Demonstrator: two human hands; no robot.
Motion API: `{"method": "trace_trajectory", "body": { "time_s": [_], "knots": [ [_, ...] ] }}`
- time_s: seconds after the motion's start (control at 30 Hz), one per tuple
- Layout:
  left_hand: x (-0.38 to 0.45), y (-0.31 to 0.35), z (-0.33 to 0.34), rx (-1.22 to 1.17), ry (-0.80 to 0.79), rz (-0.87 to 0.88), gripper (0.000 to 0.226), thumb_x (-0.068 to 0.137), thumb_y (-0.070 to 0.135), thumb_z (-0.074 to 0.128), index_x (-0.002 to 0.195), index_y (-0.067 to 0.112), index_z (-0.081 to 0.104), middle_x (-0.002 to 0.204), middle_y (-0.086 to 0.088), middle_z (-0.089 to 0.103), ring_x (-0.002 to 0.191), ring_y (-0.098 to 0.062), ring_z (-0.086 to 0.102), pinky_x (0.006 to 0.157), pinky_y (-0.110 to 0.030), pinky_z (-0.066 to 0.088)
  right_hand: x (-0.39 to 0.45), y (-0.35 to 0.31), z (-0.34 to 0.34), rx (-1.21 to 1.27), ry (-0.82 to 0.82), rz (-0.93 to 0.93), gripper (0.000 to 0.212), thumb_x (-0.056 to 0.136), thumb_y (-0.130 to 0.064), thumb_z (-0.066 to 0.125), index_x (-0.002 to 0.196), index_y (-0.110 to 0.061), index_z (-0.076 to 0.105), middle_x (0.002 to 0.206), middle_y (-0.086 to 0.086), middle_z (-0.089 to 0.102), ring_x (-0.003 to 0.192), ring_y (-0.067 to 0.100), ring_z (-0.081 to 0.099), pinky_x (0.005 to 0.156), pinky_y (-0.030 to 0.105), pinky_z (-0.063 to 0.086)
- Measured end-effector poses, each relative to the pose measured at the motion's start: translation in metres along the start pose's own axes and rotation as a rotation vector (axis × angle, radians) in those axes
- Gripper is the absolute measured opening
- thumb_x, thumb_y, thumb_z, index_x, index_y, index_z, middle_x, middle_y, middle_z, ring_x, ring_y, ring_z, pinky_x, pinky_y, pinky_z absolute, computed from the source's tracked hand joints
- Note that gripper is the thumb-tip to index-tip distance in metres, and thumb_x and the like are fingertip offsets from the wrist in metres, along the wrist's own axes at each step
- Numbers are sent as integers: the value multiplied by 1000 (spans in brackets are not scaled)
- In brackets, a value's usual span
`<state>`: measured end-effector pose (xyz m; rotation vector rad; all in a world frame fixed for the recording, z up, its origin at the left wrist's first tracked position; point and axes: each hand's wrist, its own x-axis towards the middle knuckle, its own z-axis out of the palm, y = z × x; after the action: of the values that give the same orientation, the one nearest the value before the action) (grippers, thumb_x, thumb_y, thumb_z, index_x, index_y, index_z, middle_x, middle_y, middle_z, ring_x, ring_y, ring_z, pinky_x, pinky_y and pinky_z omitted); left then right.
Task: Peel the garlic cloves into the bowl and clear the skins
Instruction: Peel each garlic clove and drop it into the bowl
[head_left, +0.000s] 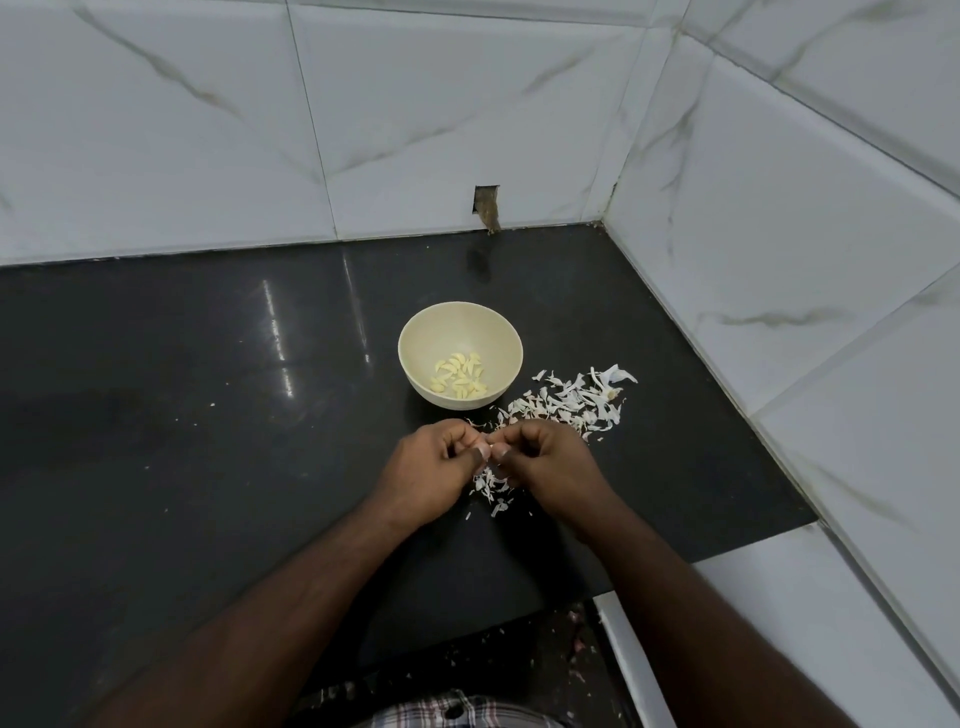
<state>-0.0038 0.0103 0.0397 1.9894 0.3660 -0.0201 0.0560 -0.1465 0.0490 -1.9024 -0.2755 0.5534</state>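
My left hand (434, 457) and right hand (540, 457) pinch one garlic clove (485, 448) tight between their fingertips, and the bowl (415, 338) sits just past them, straight ahead.

Cream bowl (460, 332) holds peeled cloves (461, 376); white skins (566, 401) beside it.

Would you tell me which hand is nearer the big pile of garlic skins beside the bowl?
Right. The right hand touches the pile's near edge; the left hand sits farther left.

Head camera looking down
It is facing forward and down over a dark counter (208, 415), toward the tiled corner (605, 218).
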Motion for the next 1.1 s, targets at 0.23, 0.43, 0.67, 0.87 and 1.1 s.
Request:
{"method": "trace_trajectory", "body": {
  "time_s": [0.23, 0.43, 0.67, 0.87, 1.1],
  "knots": [
    [3, 4, 4, -1, -62, -121, 15, 86, 27, 61, 76, 18, 68, 69, 2, 70, 64, -12, 60, 74, -43, 54, 0, 2, 0, -405, 39, -112, 16, 90, -15, 70, 80, -28, 65, 76, -6, 69, 72, 9, 63, 69, 30, 52],
    [9, 1, 3, 44, -82, -180, 18, 91, 24, 60, 80, 16, 70, 68, 3, 69, 61, -11, 56, 68, -35, 51, 2, -4, 6, -688, -12, -215, 18, 92, -7, 55, 97, -22, 63, 88, -6, 67, 82, 13, 59, 72, 30, 47],
    [6, 4, 1, -223, -98, -279, 15, 91, 14, 61, 77, 11, 67, 61, 1, 60, 57, -13, 48, 57, -26, 40, 5, -2, 10, -672, 43, -223, 15, 94, -12, 58, 101, -21, 67, 89, -3, 70, 84, 16, 63, 77, 34, 52],
    [11, -1, -3, -198, -63, -133, 19, 91, 22, 68, 77, 9, 68, 66, -5, 67, 62, -18, 54, 65, -34, 46, 8, -2, 3, -52, 26, -54, 15, 87, -4, 73, 87, -19, 75, 79, 4, 75, 71, 13, 68, 72, 35, 59],
    [8, 1, -4, 139, 28, 157, 9, 92, 24, 67, 83, 26, 68, 74, 8, 66, 62, -5, 56, 56, -15, 40, 11, -12, 1, 254, -7, 215, 17, 94, -1, 61, 80, -4, 69, 68, 11, 67, 58, 15, 60, 53, 23, 49]
  ]
}}
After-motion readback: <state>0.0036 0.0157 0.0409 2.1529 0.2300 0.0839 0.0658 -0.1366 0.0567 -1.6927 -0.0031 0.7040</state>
